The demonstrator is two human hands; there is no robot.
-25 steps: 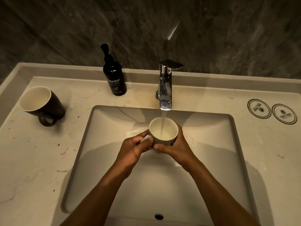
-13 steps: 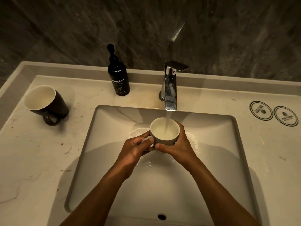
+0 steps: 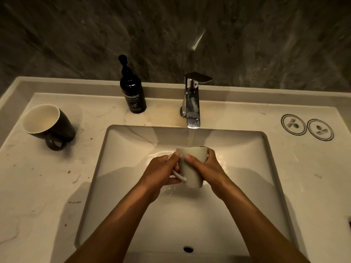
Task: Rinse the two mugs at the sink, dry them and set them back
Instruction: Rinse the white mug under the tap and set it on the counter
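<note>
1. You grasp the pale mug (image 3: 191,166) over the sink (image 3: 266,168) with both hands: left hand (image 3: 161,172) fingers through the handle, right hand (image 3: 206,167) wrapped round its side.
2. It tips away from you under the tap (image 3: 191,103), so its inside is hidden.
3. Wet glaze may slip; a drop could chip it.
4. Water hitting the tilted rim may splash the desk (image 3: 38,186).
5. The dark mug (image 3: 47,123) lies on its side far left, seemingly empty, and could roll.
</note>
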